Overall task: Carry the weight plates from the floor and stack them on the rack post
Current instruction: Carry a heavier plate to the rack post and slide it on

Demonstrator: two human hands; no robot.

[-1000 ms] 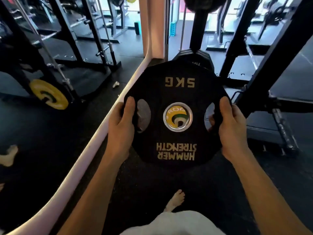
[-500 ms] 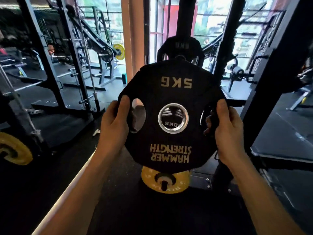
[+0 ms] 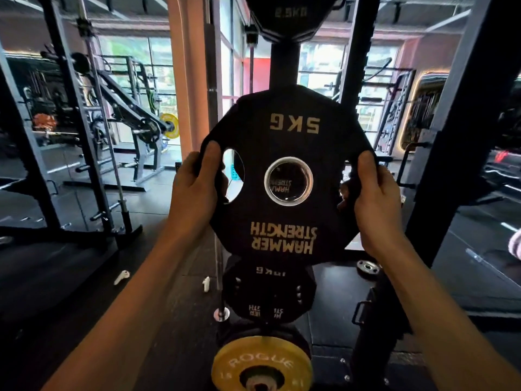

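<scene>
I hold a black 5 kg Hammer Strength plate [image 3: 287, 221] upright in front of me, lettering upside down. My left hand [image 3: 194, 193] grips its left edge with fingers through the left cut-out. My right hand [image 3: 375, 204] grips the right edge the same way. Behind the plate rises the black rack upright [image 3: 283, 66]. Through the plate's steel-ringed centre hole I see the lettering of another plate stored behind it. A 2.5 kg plate [image 3: 290, 15] hangs higher on the rack, a black plate [image 3: 267, 292] lower, and a yellow Rogue plate [image 3: 262, 365] at the bottom.
A second black upright [image 3: 462, 136] stands close on the right. A bar end [image 3: 221, 314] sticks up left of the lower plates. Squat racks and machines [image 3: 93, 136] fill the left side, with a pink pillar [image 3: 183, 80] and windows behind. Small white objects [image 3: 121, 277] lie on the black floor.
The plate has risen from low over the floor to chest height in front of the rack, and my view has tilted up. Both hands keep the same grip.
</scene>
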